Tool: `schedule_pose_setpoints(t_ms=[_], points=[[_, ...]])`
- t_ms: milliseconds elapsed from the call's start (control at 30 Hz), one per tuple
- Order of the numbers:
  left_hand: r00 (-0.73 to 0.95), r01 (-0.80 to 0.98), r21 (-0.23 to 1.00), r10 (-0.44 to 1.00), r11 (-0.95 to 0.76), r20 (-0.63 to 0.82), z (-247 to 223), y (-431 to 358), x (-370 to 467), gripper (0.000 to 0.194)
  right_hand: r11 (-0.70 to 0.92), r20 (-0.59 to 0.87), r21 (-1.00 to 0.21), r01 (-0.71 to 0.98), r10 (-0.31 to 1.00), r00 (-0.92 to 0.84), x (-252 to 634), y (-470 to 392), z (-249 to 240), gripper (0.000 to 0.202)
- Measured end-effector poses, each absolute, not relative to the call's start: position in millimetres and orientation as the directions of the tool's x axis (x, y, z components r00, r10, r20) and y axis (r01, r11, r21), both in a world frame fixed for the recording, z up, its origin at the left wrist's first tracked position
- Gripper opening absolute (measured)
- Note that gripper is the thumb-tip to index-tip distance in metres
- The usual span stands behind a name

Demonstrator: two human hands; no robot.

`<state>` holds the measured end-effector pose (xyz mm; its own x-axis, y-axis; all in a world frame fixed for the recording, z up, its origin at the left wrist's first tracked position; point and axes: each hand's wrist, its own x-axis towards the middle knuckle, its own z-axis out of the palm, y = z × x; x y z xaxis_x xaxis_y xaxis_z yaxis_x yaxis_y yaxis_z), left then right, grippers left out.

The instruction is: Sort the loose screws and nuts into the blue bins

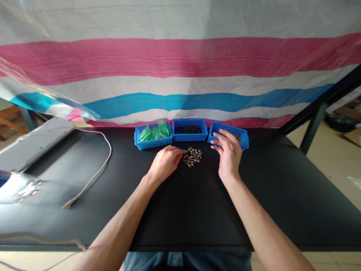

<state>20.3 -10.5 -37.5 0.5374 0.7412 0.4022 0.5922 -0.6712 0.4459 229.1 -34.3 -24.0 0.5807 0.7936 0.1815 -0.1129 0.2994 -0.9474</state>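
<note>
A small heap of shiny metal pieces, which look like screws [193, 157], lies on the black table in front of the blue bins. My left hand [166, 160] reaches its left edge, thumb and fingertips pinched together there; whatever sits between them is too small to make out. To the right of the heap, my right hand [229, 154] is raised with fingers apart and nothing in them. It partly covers the right blue bin [244, 140], where a few small metal pieces show. The middle blue bin [190, 137] holds dark screw-like pieces [190, 129].
The left blue bin [153, 143] holds green plastic packets [155, 131]. A white cable [105, 162] curves across the table's left side, near a grey flat box [36, 141] and a clear plastic bag [19, 188]. A striped sheet [180, 60] hangs behind the bins.
</note>
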Motion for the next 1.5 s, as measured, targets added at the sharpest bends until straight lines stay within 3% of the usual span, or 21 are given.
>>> schedule_pose_setpoints(t_ms=[133,267,333,567,1067,1200,1267,1367,1500], points=[[0.461,0.501,0.625,0.795,-0.599,0.393,-29.0,-15.0,24.8,0.017,0.256,0.164,-0.959,-0.123,0.853,0.496,228.1,-36.2,-22.6,0.023],[0.355,0.287,0.828,0.857,-0.481,0.375,-20.6,-19.0,30.3,0.006,0.193,0.174,-0.979,-0.061,0.957,0.233,225.5,-42.1,-17.3,0.022],[0.314,0.175,0.9,0.889,-0.399,0.333,-17.9,-20.0,31.5,0.011,0.18,0.177,-0.984,-0.015,0.978,0.107,223.9,-45.2,-14.7,0.025],[0.318,-0.004,0.977,0.926,-0.211,0.201,-14.5,-21.1,30.3,0.029,0.142,0.143,-0.989,-0.03,0.988,-0.054,222.1,-49.6,-14.2,0.027],[0.356,-0.075,0.982,0.916,-0.172,0.187,-13.4,-23.6,32.8,0.037,0.019,0.047,-0.972,-0.235,0.993,-0.111,217.8,-49.8,-15.9,0.023],[0.381,-0.106,0.978,0.901,-0.182,0.209,-13.8,-23.6,34.1,0.032,-0.008,0.013,-0.963,-0.268,0.997,-0.077,215.7,-50.4,-14.6,0.024],[0.375,-0.043,0.961,0.887,-0.274,0.269,-15.7,-22.3,33.7,0.023,0.006,0.018,-0.965,-0.263,0.999,-0.043,215.2,-49.2,-15.0,0.023],[0.418,0.237,0.82,0.816,-0.521,0.398,-22.6,-18.9,31.2,0.015,0.115,0.075,-0.953,-0.28,0.986,0.15,217.6,-44.0,-17.4,0.019],[0.604,0.518,0.487,0.704,-0.703,0.374,-37.7,-14.0,27.8,0.048,0.305,0.132,-0.924,-0.229,0.819,0.558,227.8,-34.7,-21.7,0.016]])
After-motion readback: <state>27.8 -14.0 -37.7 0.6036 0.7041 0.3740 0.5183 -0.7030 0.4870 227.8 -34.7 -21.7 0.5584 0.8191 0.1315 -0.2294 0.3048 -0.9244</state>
